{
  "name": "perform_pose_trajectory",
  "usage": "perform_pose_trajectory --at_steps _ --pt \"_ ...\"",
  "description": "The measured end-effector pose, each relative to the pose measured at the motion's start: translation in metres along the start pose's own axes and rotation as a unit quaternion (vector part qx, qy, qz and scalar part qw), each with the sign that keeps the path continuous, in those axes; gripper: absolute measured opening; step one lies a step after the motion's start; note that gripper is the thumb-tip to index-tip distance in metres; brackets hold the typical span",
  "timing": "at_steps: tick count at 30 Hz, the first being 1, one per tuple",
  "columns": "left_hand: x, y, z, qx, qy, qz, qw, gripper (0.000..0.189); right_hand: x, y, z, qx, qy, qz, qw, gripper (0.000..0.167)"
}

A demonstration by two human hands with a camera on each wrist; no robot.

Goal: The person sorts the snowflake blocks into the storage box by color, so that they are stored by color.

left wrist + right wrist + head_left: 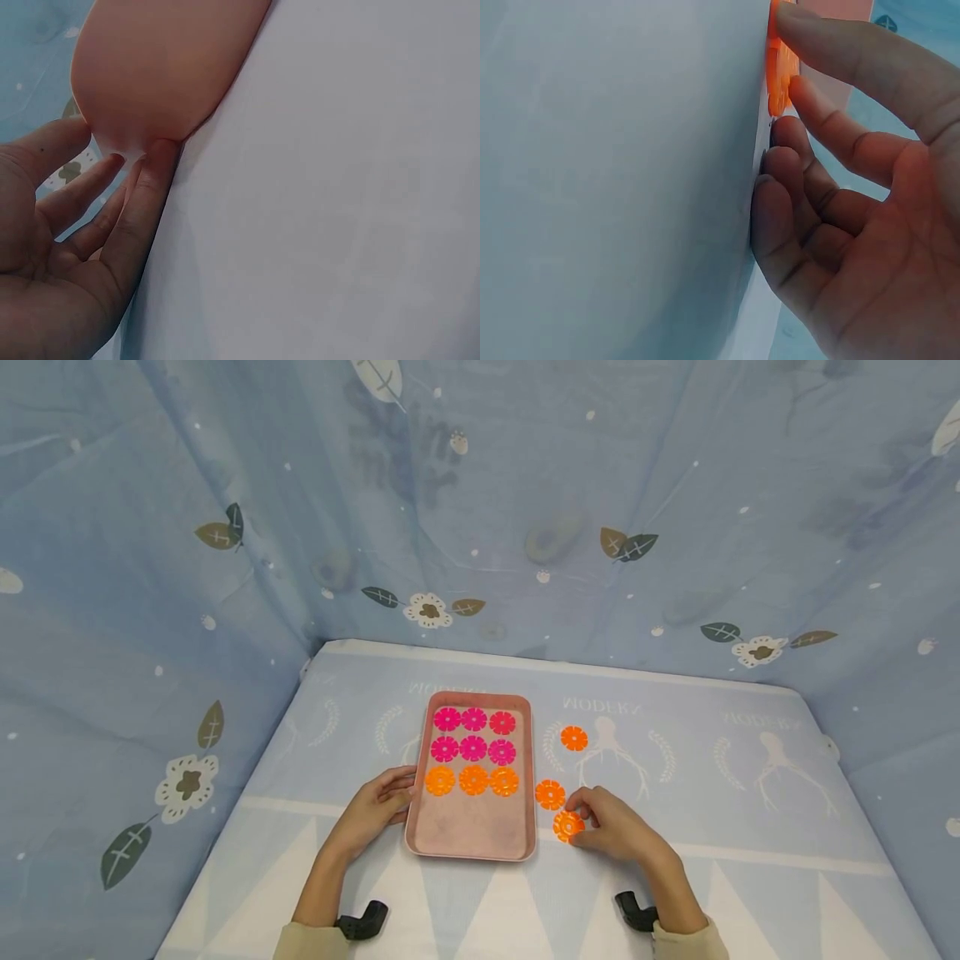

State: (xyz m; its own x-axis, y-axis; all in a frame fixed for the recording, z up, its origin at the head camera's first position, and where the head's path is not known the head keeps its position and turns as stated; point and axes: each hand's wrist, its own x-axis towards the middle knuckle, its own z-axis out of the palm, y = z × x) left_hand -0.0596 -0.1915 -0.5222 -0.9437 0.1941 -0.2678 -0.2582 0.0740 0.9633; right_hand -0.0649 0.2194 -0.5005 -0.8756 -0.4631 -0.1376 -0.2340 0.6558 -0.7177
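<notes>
A pink tray (472,835) lies on the table with rows of flower-shaped plastic discs in it. My left hand (377,806) rests against the tray's left side; in the left wrist view, thumb and fingertips touch the pink wall (165,67). To the right of the tray, my right hand (611,827) pinches an orange flower-shaped disc (568,827) between thumb and index finger. That disc (775,75) appears edge-on in the right wrist view, and the other fingers are curled beside it. Another orange disc (551,794) lies close by, and one more orange disc (574,738) sits farther back.
Inside the tray, pink discs (473,748) fill the two back rows and orange discs (473,780) form the row nearer me. A patterned cloth covers the table (750,827). Blue curtains (525,510) hang behind and at the sides.
</notes>
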Motion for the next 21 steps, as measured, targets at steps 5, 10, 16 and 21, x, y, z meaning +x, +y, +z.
perform_pose_trajectory --at_steps 5,10,16,21 --pt "0.0000 -0.0002 0.0001 0.003 0.003 0.000 1.0000 0.046 0.0024 -0.0019 0.0008 -0.019 -0.008 0.005 0.9998 0.037" --pt "0.0002 -0.0002 0.0005 0.000 0.005 -0.004 1.0000 0.046 0.0019 -0.0032 -0.0009 -0.014 -0.014 0.002 0.9998 0.038" --pt "0.0011 -0.0008 0.0001 0.000 0.003 -0.005 1.0000 0.046 0.0024 -0.0010 -0.0031 0.002 -0.016 0.000 0.9999 0.034" --pt "0.0011 -0.0004 0.0001 -0.004 0.004 -0.005 1.0000 0.047 0.0013 0.0033 -0.0070 0.034 -0.023 0.018 0.9990 0.024"
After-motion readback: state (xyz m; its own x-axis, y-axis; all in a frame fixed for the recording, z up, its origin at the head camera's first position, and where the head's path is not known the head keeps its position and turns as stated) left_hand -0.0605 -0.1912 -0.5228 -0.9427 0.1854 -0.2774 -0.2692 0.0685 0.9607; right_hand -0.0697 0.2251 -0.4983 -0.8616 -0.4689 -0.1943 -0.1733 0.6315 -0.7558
